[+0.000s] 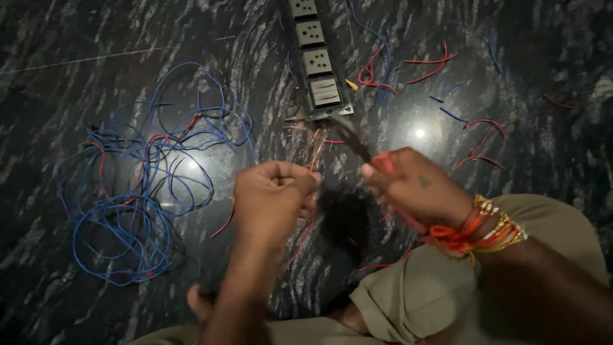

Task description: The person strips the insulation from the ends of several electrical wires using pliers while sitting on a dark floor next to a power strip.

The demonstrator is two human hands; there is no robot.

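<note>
My left hand (273, 195) is closed in a fist around a thin red wire (315, 153) whose bare copper strands splay out above it. My right hand (415, 185) grips red-handled pliers (355, 140), jaws pointing up-left toward the wire's end. Both hands are blurred, held close together over the dark marble floor (76, 38). Just beyond the plier tips lies a long switchboard strip (316, 61) with several white sockets and a switch.
A large tangle of blue and red wire (137, 185) lies on the floor to the left. Short red and blue wire offcuts (408, 70) are scattered at the upper right. My knees in khaki cloth (421, 287) and a bare foot (199, 301) sit at the bottom.
</note>
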